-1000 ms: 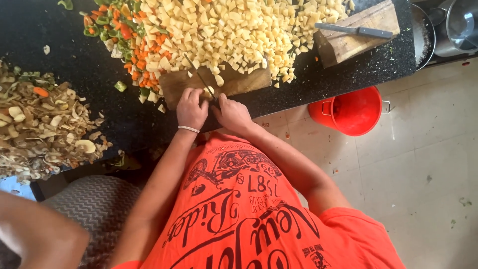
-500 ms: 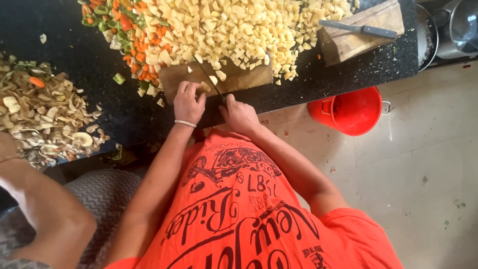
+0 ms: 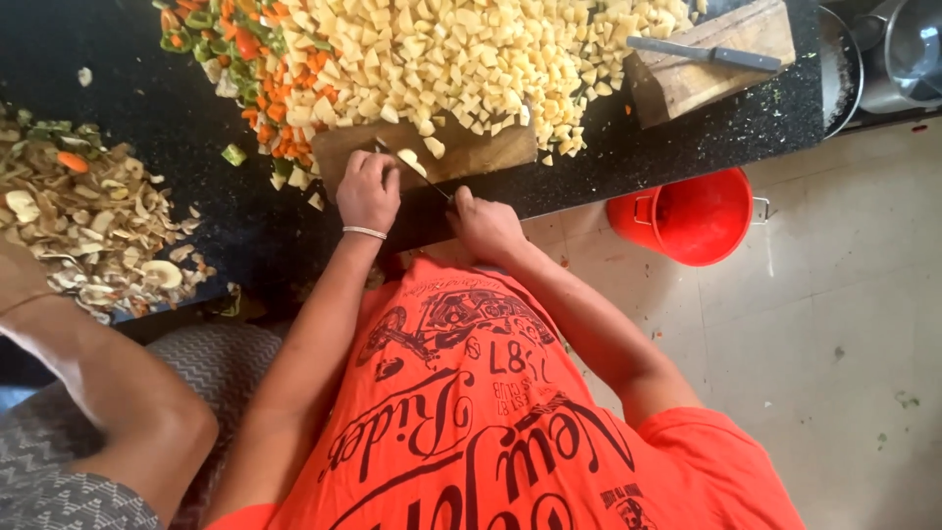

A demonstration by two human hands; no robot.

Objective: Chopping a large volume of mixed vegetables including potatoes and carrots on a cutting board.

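Note:
My left hand [image 3: 368,189], with a thin bangle at the wrist, presses down on a pale potato piece [image 3: 410,160] on a wooden cutting board [image 3: 491,152] at the counter's front edge. My right hand [image 3: 486,226] is shut on a knife [image 3: 422,175], and the dark blade slants across the board beside my left fingers. Behind the board lies a big heap of diced potato [image 3: 471,59], with chopped carrot and green vegetables [image 3: 260,59] at its left.
A heap of peelings [image 3: 88,226] covers the black counter [image 3: 147,88] at left. A second wooden board [image 3: 687,83] carrying a knife [image 3: 702,51] sits at right, steel pots [image 3: 903,49] beyond it. A red bucket [image 3: 687,216] stands on the floor. Another person's arm [image 3: 118,383] is at lower left.
My left hand has slid forward along the board with the potato piece, and the knife has followed it. The other person's arm has come further into view at left.

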